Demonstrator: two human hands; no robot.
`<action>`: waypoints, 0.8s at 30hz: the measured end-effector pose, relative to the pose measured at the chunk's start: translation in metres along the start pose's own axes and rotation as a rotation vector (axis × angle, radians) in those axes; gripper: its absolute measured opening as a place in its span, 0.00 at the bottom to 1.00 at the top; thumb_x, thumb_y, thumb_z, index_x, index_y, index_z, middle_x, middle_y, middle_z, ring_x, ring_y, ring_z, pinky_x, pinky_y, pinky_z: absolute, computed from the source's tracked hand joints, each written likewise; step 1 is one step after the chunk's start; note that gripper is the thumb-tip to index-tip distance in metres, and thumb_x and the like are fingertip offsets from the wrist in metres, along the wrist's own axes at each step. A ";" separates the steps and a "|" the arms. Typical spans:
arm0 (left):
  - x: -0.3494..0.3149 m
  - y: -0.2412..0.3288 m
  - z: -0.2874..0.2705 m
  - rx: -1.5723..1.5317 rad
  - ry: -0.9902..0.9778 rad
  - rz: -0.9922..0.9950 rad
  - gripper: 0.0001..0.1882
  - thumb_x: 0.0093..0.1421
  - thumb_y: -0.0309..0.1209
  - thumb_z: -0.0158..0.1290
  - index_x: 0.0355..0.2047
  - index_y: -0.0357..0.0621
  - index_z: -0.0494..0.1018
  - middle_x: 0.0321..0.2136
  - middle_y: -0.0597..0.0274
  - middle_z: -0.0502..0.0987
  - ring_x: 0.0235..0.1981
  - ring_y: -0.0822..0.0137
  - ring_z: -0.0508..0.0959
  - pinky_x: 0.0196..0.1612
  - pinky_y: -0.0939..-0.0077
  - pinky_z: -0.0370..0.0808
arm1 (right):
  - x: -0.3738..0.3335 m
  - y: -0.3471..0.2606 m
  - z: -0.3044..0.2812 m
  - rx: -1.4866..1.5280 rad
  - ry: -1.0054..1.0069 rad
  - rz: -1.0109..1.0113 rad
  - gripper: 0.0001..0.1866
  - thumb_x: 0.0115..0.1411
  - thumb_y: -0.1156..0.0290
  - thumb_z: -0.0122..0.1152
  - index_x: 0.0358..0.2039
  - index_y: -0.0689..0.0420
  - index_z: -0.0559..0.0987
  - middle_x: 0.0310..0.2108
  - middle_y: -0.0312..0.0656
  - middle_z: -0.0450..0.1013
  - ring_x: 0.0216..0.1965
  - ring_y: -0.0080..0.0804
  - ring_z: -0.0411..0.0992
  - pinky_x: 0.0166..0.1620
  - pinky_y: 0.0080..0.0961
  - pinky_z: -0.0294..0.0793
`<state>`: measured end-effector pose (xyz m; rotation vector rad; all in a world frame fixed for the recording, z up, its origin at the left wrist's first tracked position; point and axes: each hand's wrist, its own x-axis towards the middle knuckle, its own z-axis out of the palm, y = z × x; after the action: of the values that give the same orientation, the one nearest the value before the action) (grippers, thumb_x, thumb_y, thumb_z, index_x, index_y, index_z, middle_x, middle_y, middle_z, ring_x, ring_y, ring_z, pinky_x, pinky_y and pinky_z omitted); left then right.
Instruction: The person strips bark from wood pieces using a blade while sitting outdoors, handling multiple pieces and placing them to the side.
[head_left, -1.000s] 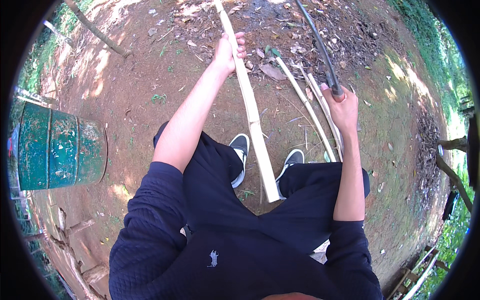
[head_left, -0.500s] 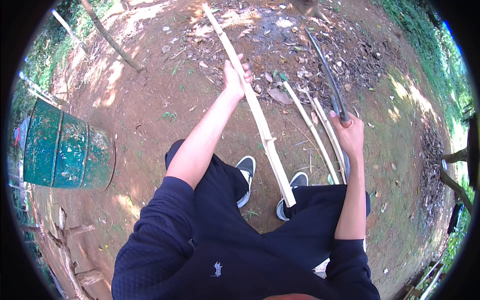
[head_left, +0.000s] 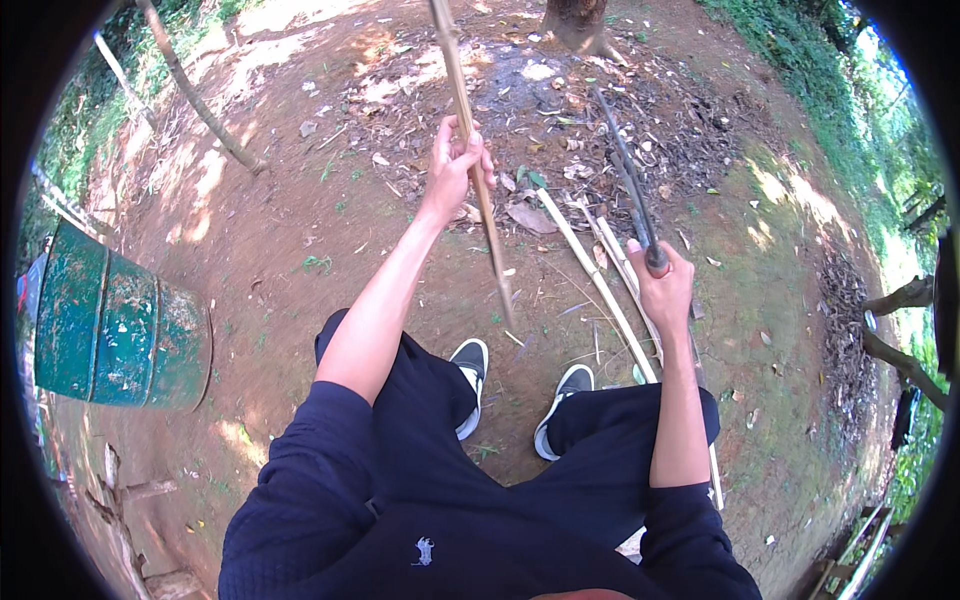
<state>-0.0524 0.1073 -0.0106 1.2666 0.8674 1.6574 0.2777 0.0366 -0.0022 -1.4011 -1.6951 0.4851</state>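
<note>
My left hand [head_left: 458, 170] is closed around a long, thin wooden stick [head_left: 490, 240], which shows a brown side. The stick leans, its far end running out past the top of the picture and its near end hanging just above the ground between my feet. In my right hand [head_left: 665, 290] is the dark handle of a machete [head_left: 625, 165], its long dark blade pointing away from me. Pale, peeled sticks [head_left: 598, 282] lie on the ground to the left of that hand.
A worn green metal drum [head_left: 125, 325] stands at the left. Ahead, dry leaves [head_left: 530, 217] and wood scraps cover the dirt below a tree trunk [head_left: 577, 22]. A thin slanting trunk [head_left: 200, 95] rises at far left; branches [head_left: 905, 350] stick in from the right.
The stick in my left hand shows its brown side instead of the pale one, and its near end has shifted left and away from my knee. My right hand with the machete has moved slightly lower and left.
</note>
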 end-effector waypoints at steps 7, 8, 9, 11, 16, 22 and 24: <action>-0.006 0.022 0.007 0.500 -0.126 0.014 0.14 0.66 0.35 0.54 0.49 0.42 0.74 0.21 0.67 0.76 0.20 0.76 0.75 0.26 0.76 0.74 | -0.001 0.007 0.006 -0.060 0.059 -0.117 0.16 0.58 0.63 0.70 0.22 0.61 0.76 0.10 0.41 0.64 0.13 0.27 0.64 0.21 0.30 0.63; -0.008 0.024 0.005 0.588 -0.156 0.026 0.15 0.65 0.35 0.55 0.48 0.42 0.75 0.22 0.66 0.76 0.20 0.75 0.75 0.26 0.75 0.73 | -0.004 0.007 0.011 -0.071 0.072 -0.112 0.16 0.57 0.63 0.70 0.23 0.61 0.76 0.10 0.42 0.65 0.13 0.31 0.66 0.21 0.30 0.64; -0.009 0.026 0.004 0.677 -0.187 0.039 0.15 0.64 0.36 0.56 0.47 0.42 0.75 0.22 0.65 0.77 0.20 0.74 0.75 0.26 0.73 0.72 | -0.007 0.007 0.015 -0.082 0.085 -0.107 0.16 0.57 0.62 0.70 0.23 0.60 0.76 0.10 0.44 0.66 0.12 0.35 0.67 0.21 0.31 0.65; -0.010 0.025 0.004 0.815 -0.255 0.069 0.17 0.62 0.40 0.58 0.45 0.41 0.76 0.21 0.60 0.77 0.21 0.69 0.76 0.28 0.68 0.70 | -0.010 0.011 0.021 -0.146 0.077 -0.045 0.13 0.54 0.63 0.71 0.25 0.58 0.77 0.13 0.47 0.71 0.17 0.45 0.73 0.24 0.36 0.69; -0.020 0.038 0.023 1.088 -0.349 -0.039 0.19 0.60 0.48 0.57 0.38 0.44 0.80 0.20 0.51 0.78 0.25 0.54 0.80 0.31 0.60 0.74 | -0.014 0.026 0.034 -0.240 0.141 -0.044 0.11 0.52 0.65 0.70 0.30 0.57 0.79 0.17 0.48 0.74 0.22 0.50 0.76 0.27 0.43 0.72; -0.027 0.054 0.024 1.338 -0.354 -0.063 0.20 0.60 0.50 0.54 0.33 0.45 0.81 0.22 0.47 0.80 0.28 0.45 0.81 0.35 0.53 0.76 | -0.008 0.013 0.033 -0.067 0.118 0.127 0.23 0.61 0.55 0.66 0.23 0.64 0.77 0.11 0.44 0.70 0.15 0.35 0.72 0.25 0.36 0.69; -0.034 0.070 0.034 1.396 -0.378 -0.075 0.20 0.60 0.49 0.54 0.32 0.44 0.81 0.22 0.47 0.79 0.29 0.45 0.81 0.35 0.52 0.76 | -0.006 0.019 0.029 0.004 0.118 0.103 0.23 0.61 0.56 0.66 0.23 0.64 0.77 0.11 0.41 0.69 0.15 0.27 0.68 0.24 0.33 0.67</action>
<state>-0.0307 0.0496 0.0477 2.2604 1.8769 0.5175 0.2654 0.0427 -0.0344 -1.4904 -1.5325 0.4537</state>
